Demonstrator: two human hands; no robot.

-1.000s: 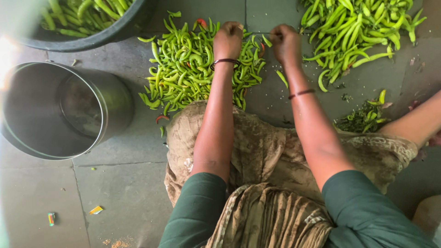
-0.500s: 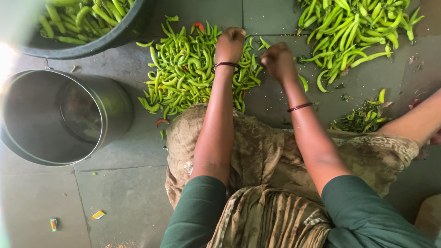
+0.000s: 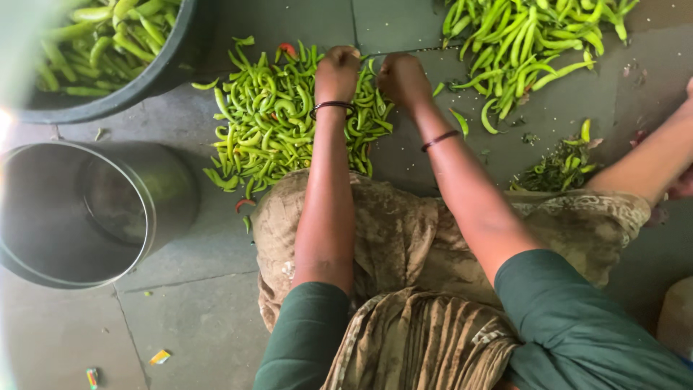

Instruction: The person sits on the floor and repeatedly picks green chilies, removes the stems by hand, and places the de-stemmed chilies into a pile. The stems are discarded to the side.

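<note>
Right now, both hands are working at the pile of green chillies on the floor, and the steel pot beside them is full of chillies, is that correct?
Not quite: the head view shows the steel pot empty. Both the left hand and the right hand are indeed at the pile of green chillies on the floor.

Right hand point(image 3: 404, 78) now closer beside left hand point(image 3: 337, 72), both at chilli pile point(image 3: 274, 115) edge.

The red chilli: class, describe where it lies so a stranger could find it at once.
Start at the dark tub of green chillies at upper left. Beside it on the floor lies a heap of green chillies under the left hand. At its top edge is the red chilli, alone red there.
</note>
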